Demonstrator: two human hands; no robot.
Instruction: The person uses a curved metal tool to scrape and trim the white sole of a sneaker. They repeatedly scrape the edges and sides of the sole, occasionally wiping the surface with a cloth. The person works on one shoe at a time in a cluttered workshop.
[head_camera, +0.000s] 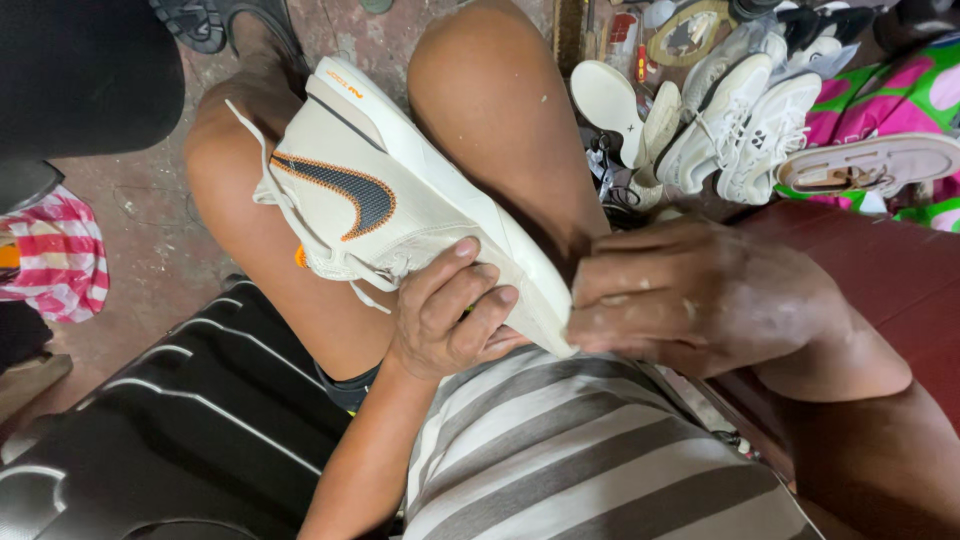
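A cream sports shoe (380, 190) with a dark, orange-edged side mark lies on its side between my bare knees, sole to the right. My left hand (450, 315) grips the toe end from below, fingers curled over the upper. My right hand (700, 295) presses at the tip of the white sole, fingers closed tight against the sole's edge. Whether a small tool sits in that hand is hidden.
Several white shoes (740, 120) and loose soles (610, 100) are piled at the upper right, next to a beige shoe (870, 165) on pink-green cloth. A dark red surface (890, 270) lies right. A black ribbed seat (190, 420) is lower left, striped cloth (60, 255) far left.
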